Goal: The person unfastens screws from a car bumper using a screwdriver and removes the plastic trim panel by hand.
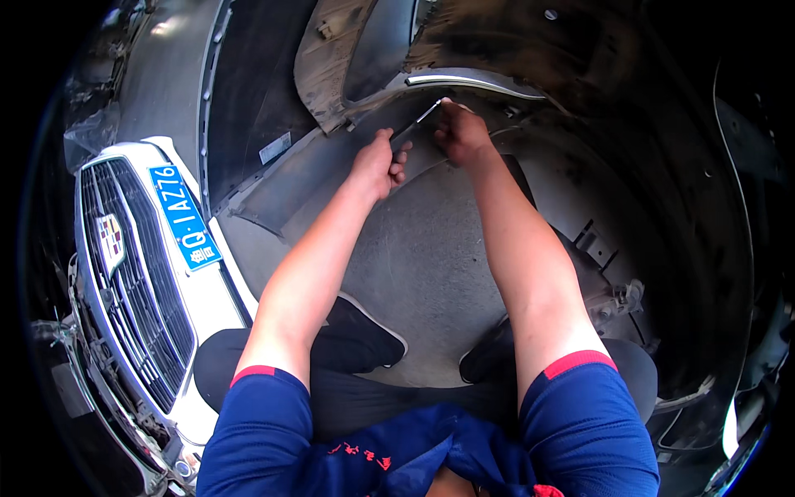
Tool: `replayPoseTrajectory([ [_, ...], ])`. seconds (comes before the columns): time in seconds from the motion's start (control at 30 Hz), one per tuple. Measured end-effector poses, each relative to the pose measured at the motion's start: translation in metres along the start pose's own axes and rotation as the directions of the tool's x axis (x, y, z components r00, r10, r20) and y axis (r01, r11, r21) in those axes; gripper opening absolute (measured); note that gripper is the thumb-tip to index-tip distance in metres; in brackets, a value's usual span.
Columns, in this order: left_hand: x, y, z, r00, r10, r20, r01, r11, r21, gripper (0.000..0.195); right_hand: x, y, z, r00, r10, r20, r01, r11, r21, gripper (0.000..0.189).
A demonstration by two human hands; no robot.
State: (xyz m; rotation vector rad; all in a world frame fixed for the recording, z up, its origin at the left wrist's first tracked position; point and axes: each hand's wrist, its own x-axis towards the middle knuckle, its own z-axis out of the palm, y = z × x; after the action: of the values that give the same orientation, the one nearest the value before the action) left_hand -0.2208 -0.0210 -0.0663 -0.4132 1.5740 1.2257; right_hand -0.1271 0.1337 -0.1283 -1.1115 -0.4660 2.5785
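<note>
My left hand (380, 164) is closed around the dark handle of a screwdriver-like tool (428, 112). Its thin bright shaft slants up and to the right. At the tip of that shaft are the fingertips of my right hand (463, 130), curled and seen mostly from the back. Whether they pinch the tip or a small fastener is hidden. Both hands are just in front of the lower edge of a dark, dusty curved car panel (478, 53). A bright trim strip (466, 79) runs along that edge, above my right hand.
A white front bumper with a Cadillac grille (133, 242) and a blue licence plate (184, 217) stands at the left. A large dark curved shell (689, 205) wraps around the right side. A metal bracket (596, 245) lies near my right forearm. Grey floor (428, 248) shows between my shoes.
</note>
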Motion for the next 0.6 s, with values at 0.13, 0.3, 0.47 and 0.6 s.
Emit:
replayPoseTrajectory([
  [0.13,-0.001,-0.004,0.001,0.99,0.143,0.009,-0.144,0.987,0.065,0.035,-0.005,-0.002,0.015,0.981,-0.049,-0.185,0.024,0.991,-0.134,0.023],
  [0.3,-0.001,-0.015,-0.001,0.947,0.315,0.066,-0.321,0.937,0.134,0.027,-0.004,-0.004,0.022,0.968,-0.069,-0.242,0.03,0.987,-0.16,0.024],
  [0.47,-0.002,-0.013,-0.004,0.954,0.288,0.081,-0.296,0.949,0.109,0.026,0.009,-0.005,0.01,0.992,-0.007,-0.13,0.028,0.986,0.166,0.023],
  [0.6,-0.002,-0.013,-0.003,0.958,0.272,0.095,-0.28,0.956,0.087,0.022,0.015,-0.005,0.012,0.976,-0.005,-0.219,0.038,0.988,0.149,0.02],
])
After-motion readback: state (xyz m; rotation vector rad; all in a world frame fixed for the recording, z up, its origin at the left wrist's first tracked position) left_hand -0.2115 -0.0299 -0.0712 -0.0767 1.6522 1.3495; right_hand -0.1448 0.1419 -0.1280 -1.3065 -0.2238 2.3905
